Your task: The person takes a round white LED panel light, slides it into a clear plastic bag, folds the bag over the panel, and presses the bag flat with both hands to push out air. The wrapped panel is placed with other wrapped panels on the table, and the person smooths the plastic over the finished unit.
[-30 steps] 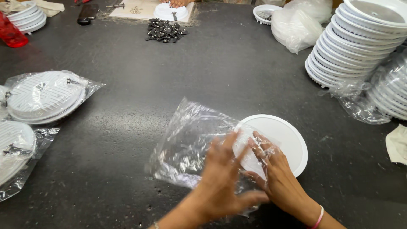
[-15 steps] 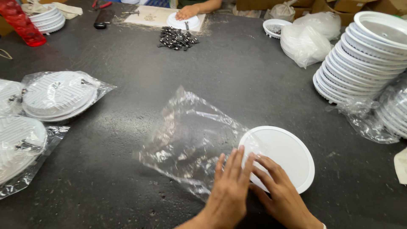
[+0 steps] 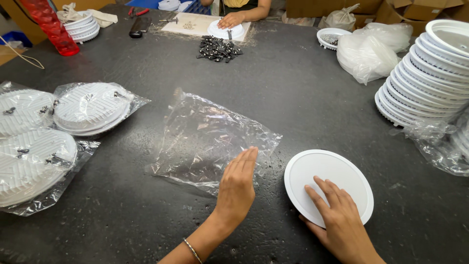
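Observation:
A clear plastic bag [image 3: 210,137] lies flat and crinkled on the dark table [image 3: 273,88]. My left hand [image 3: 238,188] rests palm down on the bag's near right corner, fingers together. To its right a round white disc [image 3: 328,186] lies flat on the table, apart from the bag. My right hand [image 3: 337,220] presses on the disc's near part with fingers spread.
Bagged white ribbed discs [image 3: 90,107] lie at the left. A tall stack of white rings [image 3: 430,73] stands at the right beside loose plastic bags [image 3: 366,49]. Small black clips [image 3: 217,48] are piled at the back, where another person's hand [image 3: 229,20] rests on a white disc. A red object [image 3: 49,24] stands far left.
The disc and bag have come apart: the disc now lies bare to the right under my right hand, and my left hand has moved onto the flattened bag.

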Motion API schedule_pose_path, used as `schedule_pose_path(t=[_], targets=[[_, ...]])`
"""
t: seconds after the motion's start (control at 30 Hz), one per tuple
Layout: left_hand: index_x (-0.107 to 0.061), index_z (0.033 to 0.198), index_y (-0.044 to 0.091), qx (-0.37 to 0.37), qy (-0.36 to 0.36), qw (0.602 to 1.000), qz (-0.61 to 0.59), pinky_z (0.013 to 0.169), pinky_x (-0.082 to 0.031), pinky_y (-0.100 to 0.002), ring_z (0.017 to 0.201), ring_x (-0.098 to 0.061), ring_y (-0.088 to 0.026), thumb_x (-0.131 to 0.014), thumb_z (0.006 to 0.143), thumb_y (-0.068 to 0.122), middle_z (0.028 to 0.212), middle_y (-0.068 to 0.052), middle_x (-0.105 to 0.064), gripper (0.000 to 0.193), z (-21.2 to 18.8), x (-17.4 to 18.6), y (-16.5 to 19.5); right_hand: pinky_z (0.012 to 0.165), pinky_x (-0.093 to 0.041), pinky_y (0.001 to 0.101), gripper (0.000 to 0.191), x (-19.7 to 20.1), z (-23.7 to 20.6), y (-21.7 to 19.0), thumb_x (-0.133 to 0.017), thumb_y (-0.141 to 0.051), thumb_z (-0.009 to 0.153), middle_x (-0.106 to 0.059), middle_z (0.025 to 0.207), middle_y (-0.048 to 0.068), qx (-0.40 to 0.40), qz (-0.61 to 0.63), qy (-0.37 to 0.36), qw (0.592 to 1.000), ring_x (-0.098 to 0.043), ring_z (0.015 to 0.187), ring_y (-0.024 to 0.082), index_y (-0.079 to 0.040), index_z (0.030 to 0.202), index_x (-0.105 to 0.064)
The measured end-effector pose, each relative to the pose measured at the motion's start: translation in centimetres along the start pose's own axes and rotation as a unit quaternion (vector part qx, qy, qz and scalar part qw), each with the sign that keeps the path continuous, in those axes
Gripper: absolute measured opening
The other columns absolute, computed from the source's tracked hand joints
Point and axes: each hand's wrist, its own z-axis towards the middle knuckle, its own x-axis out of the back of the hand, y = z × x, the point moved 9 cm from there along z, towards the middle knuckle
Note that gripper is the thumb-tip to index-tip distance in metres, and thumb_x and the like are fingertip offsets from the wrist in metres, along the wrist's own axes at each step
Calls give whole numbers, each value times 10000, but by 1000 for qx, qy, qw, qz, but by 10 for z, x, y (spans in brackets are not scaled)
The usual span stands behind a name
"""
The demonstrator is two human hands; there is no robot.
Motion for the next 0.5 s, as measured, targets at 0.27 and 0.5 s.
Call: schedule_pose_path(t=[0.27,0.5], targets=[[-593,1096,-15,-40,54,995,-69,986,-585,-424,1213,-671,-334,-538,917,-143,1328,-185,-687,226,-2,13,8,803,-621,405,544,35,1,56,-714,-463,812,-738,1231,86,-126,9,61,990,-763,963,278,-222,1299,-678],[-693,993,-21,-78,2,997,2,839,-584,-389,1156,-653,-334,-629,815,-91,1272,-169,-696,202,-2,13,21,600,-545,361,370,56,-23,147,-611,-447,1043,-772,963,101,-230,36,147,961,-734,689,243,-157,1185,-791]])
